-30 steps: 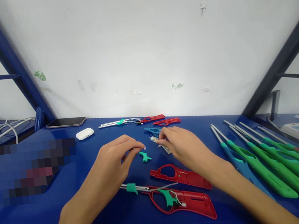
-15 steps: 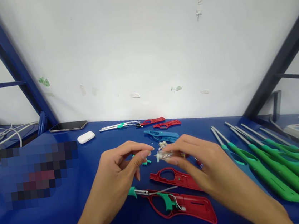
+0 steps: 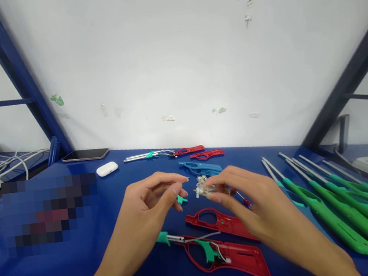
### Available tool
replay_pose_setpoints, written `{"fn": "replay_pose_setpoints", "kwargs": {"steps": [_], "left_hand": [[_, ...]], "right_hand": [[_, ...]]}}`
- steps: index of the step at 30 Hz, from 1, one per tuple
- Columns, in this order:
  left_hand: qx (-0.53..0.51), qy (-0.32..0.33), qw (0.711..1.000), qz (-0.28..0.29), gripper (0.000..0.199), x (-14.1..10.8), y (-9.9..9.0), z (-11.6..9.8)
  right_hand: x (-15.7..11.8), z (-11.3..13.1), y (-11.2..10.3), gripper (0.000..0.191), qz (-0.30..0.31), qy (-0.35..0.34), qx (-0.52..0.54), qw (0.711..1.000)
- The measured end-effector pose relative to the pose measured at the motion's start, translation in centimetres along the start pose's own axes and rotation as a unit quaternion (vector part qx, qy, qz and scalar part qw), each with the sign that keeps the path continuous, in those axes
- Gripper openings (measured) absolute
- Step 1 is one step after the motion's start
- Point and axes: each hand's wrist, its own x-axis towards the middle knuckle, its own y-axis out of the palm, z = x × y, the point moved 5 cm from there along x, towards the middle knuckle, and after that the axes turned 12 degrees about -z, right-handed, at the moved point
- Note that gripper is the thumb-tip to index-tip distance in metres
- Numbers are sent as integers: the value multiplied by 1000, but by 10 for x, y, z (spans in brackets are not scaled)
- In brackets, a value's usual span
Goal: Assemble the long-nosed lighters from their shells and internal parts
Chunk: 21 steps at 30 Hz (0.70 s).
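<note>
My right hand (image 3: pixel 243 189) pinches a small clear fuel tank (image 3: pixel 206 190) with a white valve fitting at its left end. My left hand (image 3: pixel 154 199) is just left of that fitting, apart from it, with curled fingers and a gap between thumb and index fingertip; I see nothing held in it. Below both hands lies a red lighter half-shell (image 3: pixel 247 255) with a green trigger (image 3: pixel 208 251), thin wires and a metal tube. Another red half-shell (image 3: pixel 223 222) is just behind it. Small green parts (image 3: pixel 181 200) lie partly hidden behind my left fingers.
Assembled green lighters (image 3: pixel 332 218) with metal tubes lie at the right. Blue shell parts (image 3: pixel 204 167), red shells (image 3: pixel 207 154) and metal tubes (image 3: pixel 139 156) are toward the wall. A screwdriver (image 3: pixel 245 201) shows by my right hand. A phone (image 3: pixel 85 155) and white case (image 3: pixel 107 169) are back left.
The view has shifted slightly. My left thumb and fingers have moved a little away from the valve fitting; my right hand still holds the fuel tank.
</note>
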Motion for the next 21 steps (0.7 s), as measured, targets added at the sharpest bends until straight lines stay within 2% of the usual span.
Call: {"fn": "replay_pose_setpoints", "kwargs": {"steps": [5, 9, 21], "left_hand": [[-15, -13, 1000, -15, 19, 0, 3, -2], [1, -13, 1000, 1, 22, 1, 6, -6], [6, 7, 1000, -5, 20, 1, 6, -11]], "right_hand": [[-1, -1, 2, 10, 5, 19, 9, 1000], [-1, -2, 3, 10, 11, 36, 17, 999], [2, 4, 1, 14, -28, -6, 18, 999]]}}
